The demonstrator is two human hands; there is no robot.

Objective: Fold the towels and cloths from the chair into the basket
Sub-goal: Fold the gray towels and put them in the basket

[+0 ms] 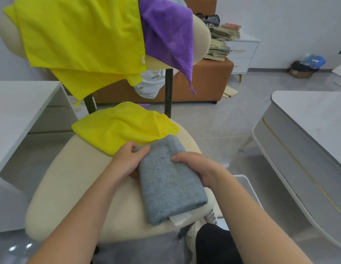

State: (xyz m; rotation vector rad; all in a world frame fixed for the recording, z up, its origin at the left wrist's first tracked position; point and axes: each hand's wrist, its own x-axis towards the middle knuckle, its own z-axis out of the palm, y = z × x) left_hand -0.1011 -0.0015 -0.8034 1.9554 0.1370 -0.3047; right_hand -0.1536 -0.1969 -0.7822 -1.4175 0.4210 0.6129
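A folded grey towel [169, 185] lies lengthwise on the cream chair seat [74, 191]. My left hand [127, 159] grips its far left edge, thumb on top. My right hand [198, 168] grips its right edge, fingers curled over the fold. A yellow cloth [116, 128] lies crumpled on the seat just behind the towel. A larger yellow cloth [80, 39] and a purple cloth [167, 35] hang over the chair back. The white basket [244, 180] peeks out at the right of the seat, mostly hidden by my right arm.
A white desk [17, 111] stands at the left and a grey-white table [308, 134] at the right. An orange sofa [204, 80] with stacked books sits behind the chair, beside a white drawer unit [242, 52]. A box of bags rests on the far floor.
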